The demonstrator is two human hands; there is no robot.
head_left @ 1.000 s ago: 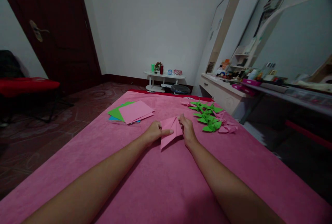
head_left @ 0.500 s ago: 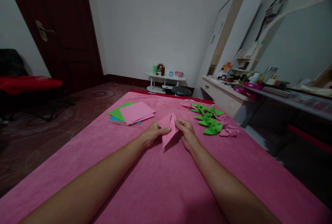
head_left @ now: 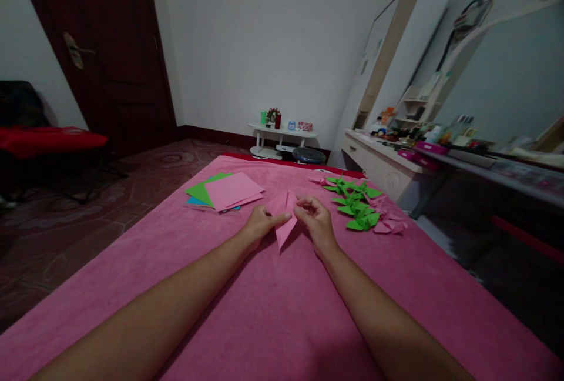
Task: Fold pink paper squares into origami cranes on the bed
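Between my hands is a folded pink sheet of origami paper (head_left: 285,234), its lower end a sharp point aimed toward me. My left hand (head_left: 259,225) grips its left side, the thumb lying across the front and the fingers behind. On the other side, my right hand (head_left: 318,222) pinches the right edge of the paper near the top with thumb and fingertips. To the left lies a stack of square paper (head_left: 233,190), pink on top with green and blue showing beneath. Several green folded paper cranes (head_left: 359,214) and pink folded paper cranes (head_left: 390,226) sit to the right.
A pink cloth (head_left: 264,322) covers the surface under my hands. Beyond it stands a low white table (head_left: 282,131) with small items. A dressing table (head_left: 383,157) crowded with bottles is on the right, and a red chair (head_left: 53,141) is on the left.
My right hand has shifted slightly up and left over the paper, its fingers more raised. The folded paper's lower tip has turned a little and lifted; the left hand keeps its grip.
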